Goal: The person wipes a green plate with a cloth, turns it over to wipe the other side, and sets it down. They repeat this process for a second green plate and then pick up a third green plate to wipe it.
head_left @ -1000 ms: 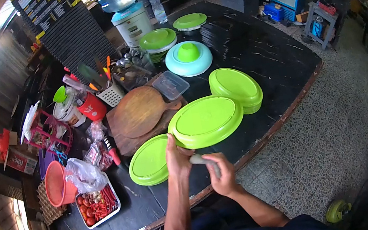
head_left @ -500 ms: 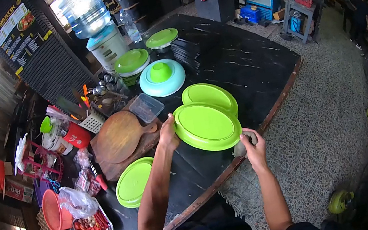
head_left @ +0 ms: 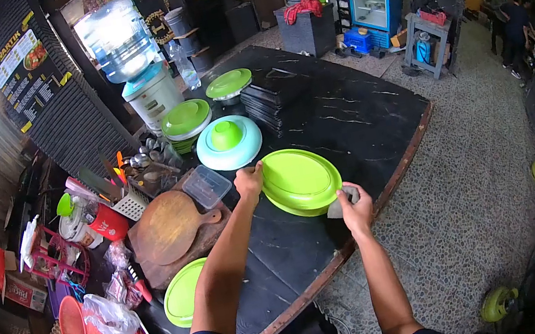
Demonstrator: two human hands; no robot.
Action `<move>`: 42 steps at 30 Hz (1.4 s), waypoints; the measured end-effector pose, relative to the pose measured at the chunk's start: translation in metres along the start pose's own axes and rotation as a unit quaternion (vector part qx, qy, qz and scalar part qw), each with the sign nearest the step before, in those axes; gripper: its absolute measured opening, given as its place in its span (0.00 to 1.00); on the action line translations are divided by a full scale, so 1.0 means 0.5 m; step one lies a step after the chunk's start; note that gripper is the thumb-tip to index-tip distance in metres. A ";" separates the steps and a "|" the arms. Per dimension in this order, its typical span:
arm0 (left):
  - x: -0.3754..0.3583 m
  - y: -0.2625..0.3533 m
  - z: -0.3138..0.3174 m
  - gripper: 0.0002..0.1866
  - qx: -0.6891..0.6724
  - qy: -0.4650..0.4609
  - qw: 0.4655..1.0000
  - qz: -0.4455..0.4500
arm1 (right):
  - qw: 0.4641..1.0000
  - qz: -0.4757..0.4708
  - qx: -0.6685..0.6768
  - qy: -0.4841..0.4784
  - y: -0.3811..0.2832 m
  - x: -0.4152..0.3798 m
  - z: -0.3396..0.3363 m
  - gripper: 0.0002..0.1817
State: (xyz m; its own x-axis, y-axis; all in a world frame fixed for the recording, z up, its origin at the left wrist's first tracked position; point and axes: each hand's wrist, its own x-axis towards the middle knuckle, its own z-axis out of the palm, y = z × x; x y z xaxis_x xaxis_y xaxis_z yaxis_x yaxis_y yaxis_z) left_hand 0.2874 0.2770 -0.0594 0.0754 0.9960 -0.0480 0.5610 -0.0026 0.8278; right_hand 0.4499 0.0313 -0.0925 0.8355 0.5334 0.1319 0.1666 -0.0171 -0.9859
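Hands: left hand grips green plate; right hand pinches grey cloth; clear tub beside.

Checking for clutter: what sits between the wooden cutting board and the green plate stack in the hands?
In the head view, a clear plastic container lies between the wooden cutting board and the green plate stack.

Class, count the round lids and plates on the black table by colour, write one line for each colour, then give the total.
Green, under the two hands, left hand and right hand: 1 stack of green plates
Green, elsewhere: 3, near plate, far plate, plate by the water dispenser
Light blue: 1
Total: 5
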 end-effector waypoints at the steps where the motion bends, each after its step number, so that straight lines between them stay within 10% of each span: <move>1: 0.000 0.001 0.003 0.28 0.011 0.007 1.000 0.015 | 0.999 0.013 -0.039 -0.001 -0.020 -0.009 0.002 0.18; 11: 0.016 -0.010 -0.016 0.28 0.108 -0.024 0.989 0.097 | 1.000 -0.017 0.003 -0.018 0.032 -0.046 -0.021 0.18; 21: -0.267 -0.131 -0.163 0.13 -0.207 -0.036 0.975 0.071 | 0.952 0.227 0.199 -0.053 0.006 -0.247 -0.091 0.21; 25: -0.419 -0.220 -0.280 0.08 -0.231 0.097 0.966 0.059 | 0.911 0.278 0.278 -0.127 -0.007 -0.293 -0.043 0.21; 33: -0.558 -0.456 -0.541 0.15 0.188 0.429 0.884 -0.004 | 0.936 0.143 0.172 -0.271 -0.063 -0.360 0.174 0.18; 37: -0.580 -0.549 -0.578 0.24 0.020 0.310 0.946 -0.095 | 0.962 -0.137 0.001 -0.237 -0.088 -0.398 0.287 0.17; 42: -0.580 -0.546 -0.559 0.24 -0.023 0.322 0.940 -0.111 | 0.938 -0.189 -0.094 -0.274 -0.094 -0.447 0.381 0.17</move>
State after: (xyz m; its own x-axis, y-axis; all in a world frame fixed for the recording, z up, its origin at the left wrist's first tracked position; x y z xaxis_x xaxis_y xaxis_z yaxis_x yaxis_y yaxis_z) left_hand -0.1180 0.0138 -0.1152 -0.5620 0.8193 0.1137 0.4673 0.2011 0.8609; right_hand 0.1555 0.0740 -0.0951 0.3124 0.8854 0.3443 0.5295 0.1387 -0.8369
